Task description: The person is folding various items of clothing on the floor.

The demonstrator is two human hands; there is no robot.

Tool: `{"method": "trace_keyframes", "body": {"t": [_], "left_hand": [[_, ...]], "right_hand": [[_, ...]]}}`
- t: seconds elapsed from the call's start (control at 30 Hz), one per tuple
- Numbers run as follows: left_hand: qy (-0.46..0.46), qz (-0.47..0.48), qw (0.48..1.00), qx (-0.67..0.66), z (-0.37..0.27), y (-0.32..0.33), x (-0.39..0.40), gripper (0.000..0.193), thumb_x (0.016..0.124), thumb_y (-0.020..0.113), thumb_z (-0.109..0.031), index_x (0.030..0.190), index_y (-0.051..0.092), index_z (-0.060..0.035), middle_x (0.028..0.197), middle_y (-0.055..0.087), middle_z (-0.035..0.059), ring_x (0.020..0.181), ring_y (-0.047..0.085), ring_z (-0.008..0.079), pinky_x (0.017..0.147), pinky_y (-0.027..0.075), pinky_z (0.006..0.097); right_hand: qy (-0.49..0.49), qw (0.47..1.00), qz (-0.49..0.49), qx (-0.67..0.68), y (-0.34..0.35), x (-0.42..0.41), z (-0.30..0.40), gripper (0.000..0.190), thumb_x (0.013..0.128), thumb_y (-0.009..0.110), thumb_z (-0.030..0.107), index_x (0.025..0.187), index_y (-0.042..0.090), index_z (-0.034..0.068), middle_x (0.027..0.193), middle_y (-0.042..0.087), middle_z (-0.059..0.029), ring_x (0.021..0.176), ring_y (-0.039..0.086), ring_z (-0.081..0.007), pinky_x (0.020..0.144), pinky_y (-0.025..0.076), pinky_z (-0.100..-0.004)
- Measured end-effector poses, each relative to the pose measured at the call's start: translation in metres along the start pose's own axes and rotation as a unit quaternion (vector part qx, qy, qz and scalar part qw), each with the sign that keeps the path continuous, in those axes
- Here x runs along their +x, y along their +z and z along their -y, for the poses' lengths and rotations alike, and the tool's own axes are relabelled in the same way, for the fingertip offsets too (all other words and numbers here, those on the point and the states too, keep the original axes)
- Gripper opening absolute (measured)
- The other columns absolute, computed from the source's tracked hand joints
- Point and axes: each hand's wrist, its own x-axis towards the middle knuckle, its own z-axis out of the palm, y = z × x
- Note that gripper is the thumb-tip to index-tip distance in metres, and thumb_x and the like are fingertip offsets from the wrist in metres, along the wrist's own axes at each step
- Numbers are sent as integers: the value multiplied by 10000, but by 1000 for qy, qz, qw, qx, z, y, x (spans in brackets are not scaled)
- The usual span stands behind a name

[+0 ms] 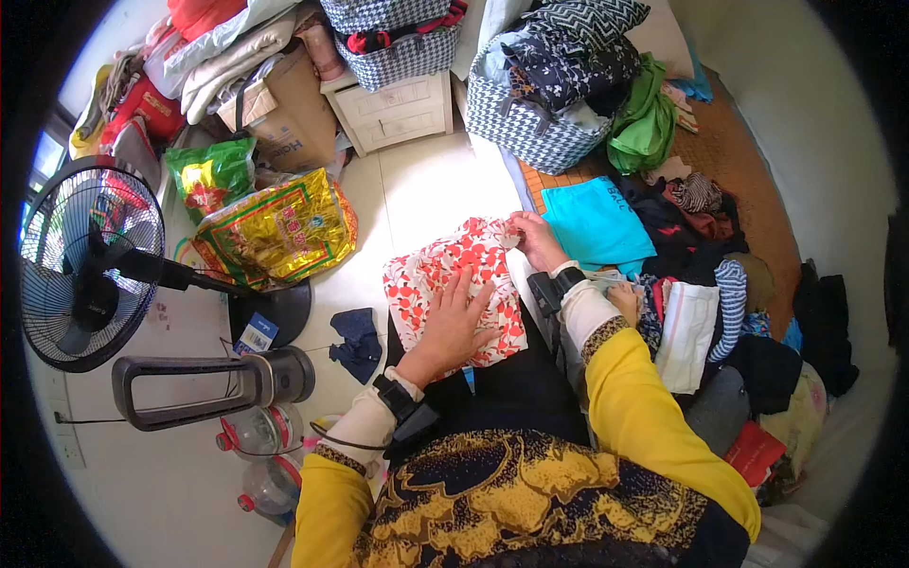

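A red-and-white patterned cloth garment [405,284], folded into a rough rectangle, lies across my lap. My left hand [454,326] rests flat on its lower middle, palm down and fingers spread. At the garment's upper right corner, the fingertips of my right hand [537,240] pinch its edge. A turquoise folded cloth [596,227] lies just right of that hand, on the bed. Both wrists carry black strapped devices over pale cuffs.
On the bed are a houndstooth basket [532,142] of clothes, a green bag [643,117], a white folded cloth [687,334] and heaped clothing. To the left stand a fan [92,263], a bladeless fan [192,390], plastic bottles [266,429] and a gold-coloured bag [284,231]. Dark cloth [357,344] lies on the floor.
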Motion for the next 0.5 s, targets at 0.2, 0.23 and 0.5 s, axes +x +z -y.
{"method": "trace_keyframes", "body": {"t": [0.2, 0.23, 0.5], "left_hand": [[-7, 13, 1000, 8, 1, -1, -3, 779, 904, 660, -491, 1530, 356, -141, 1601, 184, 278, 1471, 226, 456, 1151, 268, 581], [-7, 14, 1000, 5, 0, -2, -3, 778, 906, 658, -488, 1532, 353, -141, 1602, 181, 278, 1471, 224, 457, 1150, 269, 583], [-8, 3, 1000, -3, 0, -1, -6, 788, 910, 657, -475, 1544, 325, -145, 1605, 176, 273, 1469, 224, 463, 1130, 283, 610]], "right_hand": [[-21, 998, -8, 60, 7, -10, 22, 187, 962, 593, 113, 1137, 566, 53, 1004, 657, -73, 917, 646, -170, 835, 552, -342], [-21, 998, -9, 60, 7, -11, 24, 187, 962, 593, 113, 1137, 566, 53, 1004, 657, -73, 917, 646, -170, 835, 552, -342], [-20, 997, -14, 76, 1, -23, 26, 148, 981, 591, 117, 1116, 572, 59, 1008, 656, -63, 939, 640, -168, 842, 538, -331]]}}
